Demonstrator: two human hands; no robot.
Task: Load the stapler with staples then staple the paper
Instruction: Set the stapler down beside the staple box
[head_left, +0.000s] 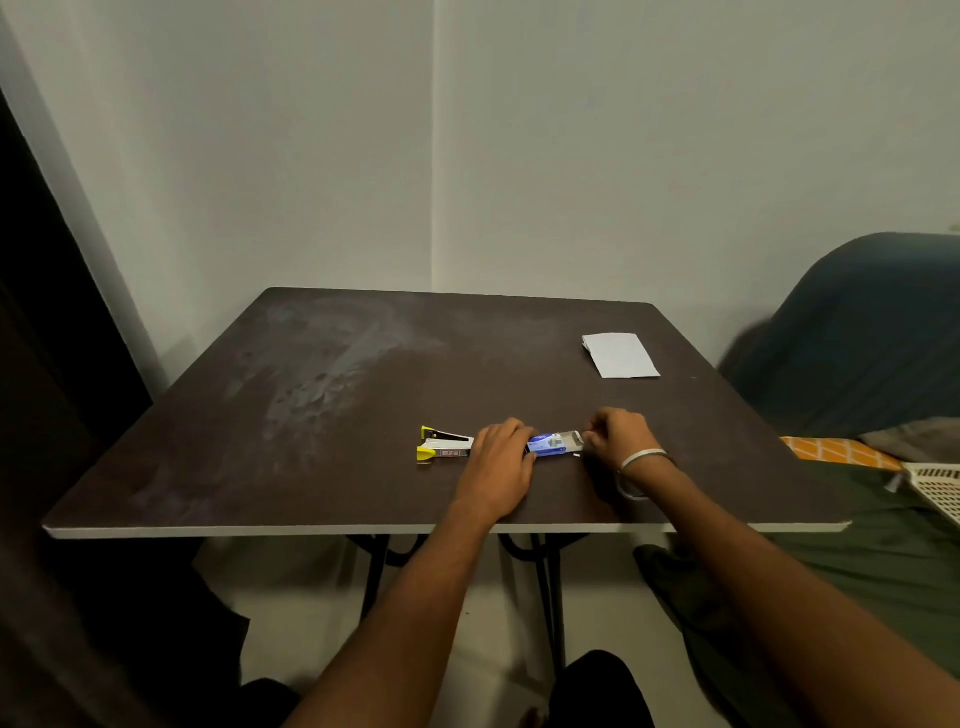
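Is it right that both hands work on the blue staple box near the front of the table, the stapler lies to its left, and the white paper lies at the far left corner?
Not quite. The head view shows the white paper at the far right corner of the table, not the left. The rest holds: left hand and right hand on the blue staple box, stapler to its left.

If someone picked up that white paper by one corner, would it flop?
Probably only a little. The paper looks folded or stacked, with layered edges at its left, so it may hold fairly stiff. It is thin and lies flat on the table, so likely light and easily slid.
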